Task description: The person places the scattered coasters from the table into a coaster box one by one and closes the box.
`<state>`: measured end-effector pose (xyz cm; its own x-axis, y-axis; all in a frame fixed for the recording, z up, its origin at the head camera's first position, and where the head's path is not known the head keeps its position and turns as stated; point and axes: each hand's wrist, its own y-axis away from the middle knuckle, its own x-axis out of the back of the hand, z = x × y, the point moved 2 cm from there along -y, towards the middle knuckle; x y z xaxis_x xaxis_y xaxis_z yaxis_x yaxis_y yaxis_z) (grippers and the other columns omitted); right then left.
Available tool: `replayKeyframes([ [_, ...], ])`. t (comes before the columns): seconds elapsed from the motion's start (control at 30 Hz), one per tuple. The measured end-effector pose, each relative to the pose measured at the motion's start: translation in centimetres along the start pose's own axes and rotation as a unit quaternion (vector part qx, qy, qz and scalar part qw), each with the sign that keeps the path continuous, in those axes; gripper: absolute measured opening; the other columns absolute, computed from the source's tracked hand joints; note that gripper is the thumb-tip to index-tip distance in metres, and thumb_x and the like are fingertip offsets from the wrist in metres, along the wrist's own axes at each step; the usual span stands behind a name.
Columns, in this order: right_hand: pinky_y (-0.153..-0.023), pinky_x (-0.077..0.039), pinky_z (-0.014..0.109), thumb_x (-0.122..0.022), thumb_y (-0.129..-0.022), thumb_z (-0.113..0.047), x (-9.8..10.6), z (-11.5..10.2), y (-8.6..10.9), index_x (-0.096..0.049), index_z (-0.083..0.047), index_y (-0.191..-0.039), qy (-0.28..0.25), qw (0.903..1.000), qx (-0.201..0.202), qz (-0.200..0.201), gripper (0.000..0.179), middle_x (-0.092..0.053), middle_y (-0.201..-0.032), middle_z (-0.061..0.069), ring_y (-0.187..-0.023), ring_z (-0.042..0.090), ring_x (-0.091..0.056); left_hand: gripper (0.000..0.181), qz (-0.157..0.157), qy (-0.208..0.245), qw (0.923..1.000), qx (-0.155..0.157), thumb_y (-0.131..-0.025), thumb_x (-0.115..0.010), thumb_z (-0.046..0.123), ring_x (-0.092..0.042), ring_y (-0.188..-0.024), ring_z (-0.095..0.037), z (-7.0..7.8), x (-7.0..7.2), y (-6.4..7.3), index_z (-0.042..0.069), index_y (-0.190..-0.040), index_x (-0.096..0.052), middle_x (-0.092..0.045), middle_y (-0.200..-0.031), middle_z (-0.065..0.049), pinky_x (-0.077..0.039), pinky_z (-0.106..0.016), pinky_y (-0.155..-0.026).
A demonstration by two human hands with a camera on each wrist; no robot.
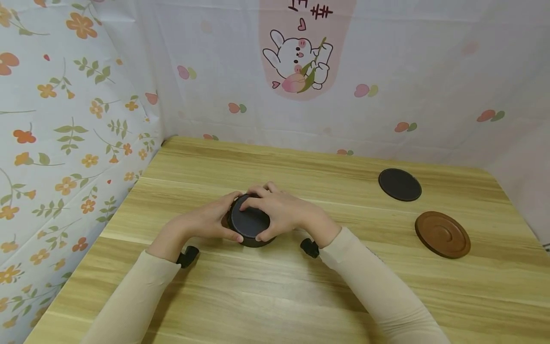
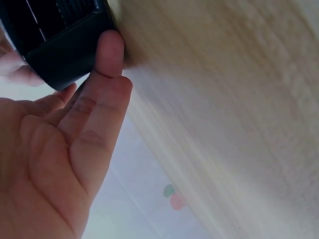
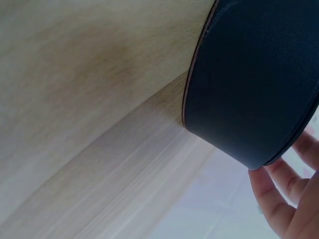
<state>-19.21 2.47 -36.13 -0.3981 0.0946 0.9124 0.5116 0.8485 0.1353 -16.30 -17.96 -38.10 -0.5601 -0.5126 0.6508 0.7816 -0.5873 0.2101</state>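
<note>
Near the middle of the table, both hands are at a round black leather-look coaster holder (image 3: 249,84). Its flat, stitched round top (image 1: 251,220) faces up in the head view. My left hand (image 1: 210,220) holds the side, with the thumb at the front and the fingers round the far left. In the left wrist view, a dark opening with ridges shows in the holder's wall (image 2: 65,55) beside the fingertips. My right hand (image 1: 279,210) spans the top, thumb on the near rim and fingers over the far edge. The right wrist view shows its fingertips at the holder's rim.
To the right, a flat black coaster (image 1: 399,184) lies on the wood-grain table (image 1: 258,306). A round brown wooden disc (image 1: 442,234) with ring grooves is nearer to me. Patterned cloth (image 1: 215,57) hangs behind the table and along its left side.
</note>
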Motion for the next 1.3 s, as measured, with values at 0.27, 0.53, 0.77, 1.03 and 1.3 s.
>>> replayKeyframes([
  [0.27,-0.102,-0.043,0.051,-0.079,-0.083,-0.040,0.0,0.4,0.3,-0.054,-0.027,-0.140,-0.021,0.9997,0.009,0.006,0.063,-0.038,-0.153,0.001,-0.136,0.023,-0.031,0.094,0.003,-0.004,1.0000,0.007,-0.078,-0.084,0.043,-0.051,-0.128,-0.022,-0.1,0.0,0.0,0.014,-0.149,-0.029,-0.045,-0.145,-0.006,-0.044,-0.046,-0.107],
  [0.53,-0.106,-0.044,0.045,-0.077,-0.086,-0.037,-0.1,1.6,1.5,-0.055,-0.023,-0.138,-0.016,0.9995,0.000,0.026,0.058,-0.040,-0.152,0.004,-0.136,0.025,-0.035,0.094,0.010,0.013,0.9998,0.009,-0.080,-0.083,0.037,-0.058,-0.120,-0.020,0.2,-0.2,0.5,0.010,-0.152,-0.028,-0.050,-0.143,-0.009,-0.048,-0.042,-0.102],
  [0.77,-0.105,-0.045,0.046,-0.070,-0.092,-0.033,0.0,3.1,3.7,-0.058,-0.022,-0.135,-0.039,0.9979,-0.015,0.050,0.046,-0.040,-0.154,0.006,-0.138,0.027,-0.036,0.103,0.034,-0.007,0.9984,0.044,-0.081,-0.082,0.037,-0.065,-0.111,-0.021,0.7,-0.5,1.2,0.008,-0.158,-0.019,-0.045,-0.149,-0.015,-0.048,-0.046,-0.103],
  [1.03,-0.106,-0.044,0.048,-0.067,-0.095,-0.033,0.1,5.5,7.0,-0.057,-0.017,-0.135,-0.039,0.9945,-0.038,0.090,0.045,-0.045,-0.150,0.007,-0.136,0.026,-0.039,0.103,0.053,-0.017,0.9973,0.049,-0.081,-0.083,0.036,-0.061,-0.119,-0.025,1.0,-0.6,1.5,0.006,-0.158,-0.020,-0.045,-0.150,-0.017,-0.042,-0.051,-0.109],
  [1.3,-0.108,-0.038,0.058,-0.068,-0.095,-0.027,0.5,7.7,10.2,-0.058,-0.009,-0.134,-0.049,0.9898,-0.060,0.119,0.044,-0.047,-0.146,0.015,-0.134,0.034,-0.040,0.103,0.054,-0.013,0.9960,0.071,-0.081,-0.083,0.036,-0.062,-0.117,-0.023,1.2,-0.7,1.7,0.007,-0.158,-0.020,-0.046,-0.149,-0.015,-0.044,-0.049,-0.108],
])
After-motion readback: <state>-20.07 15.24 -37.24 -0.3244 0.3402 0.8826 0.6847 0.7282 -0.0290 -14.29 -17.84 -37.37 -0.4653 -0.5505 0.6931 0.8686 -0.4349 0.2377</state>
